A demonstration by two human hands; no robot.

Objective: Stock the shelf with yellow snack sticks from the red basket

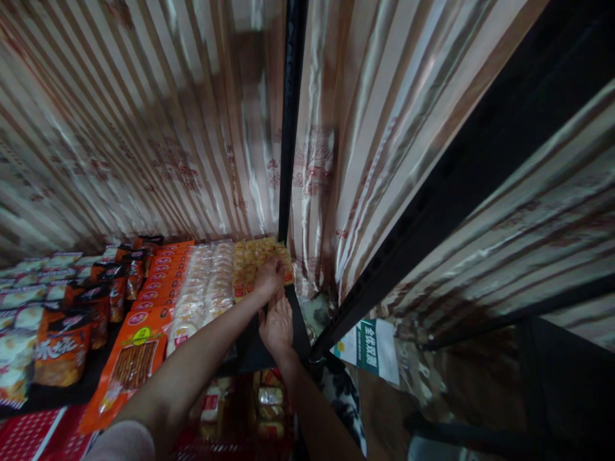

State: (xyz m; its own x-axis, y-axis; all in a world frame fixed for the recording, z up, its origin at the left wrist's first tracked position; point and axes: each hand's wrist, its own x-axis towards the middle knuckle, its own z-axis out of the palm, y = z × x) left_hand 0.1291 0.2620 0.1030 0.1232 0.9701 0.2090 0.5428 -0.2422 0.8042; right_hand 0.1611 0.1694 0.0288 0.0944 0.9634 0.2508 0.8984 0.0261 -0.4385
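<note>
Now the yellow packs (250,256) sit just left of the thin black post (291,115), rows running back beside it; the left hand (270,276), nearer, covers their post-side edge, fingers bunched, grip impossible to tell; in front, the right hand (277,324) stretches fingers straight, together.

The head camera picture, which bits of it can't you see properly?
All in the head view:
- Part of the yellow snack packs: hidden by the left hand.
- Whether that hand grips one: its fingertips are too blurred.
- The leftmost white packets: cut off by the left edge.
- The green-and-white sheet's smallest print: too small.
</note>
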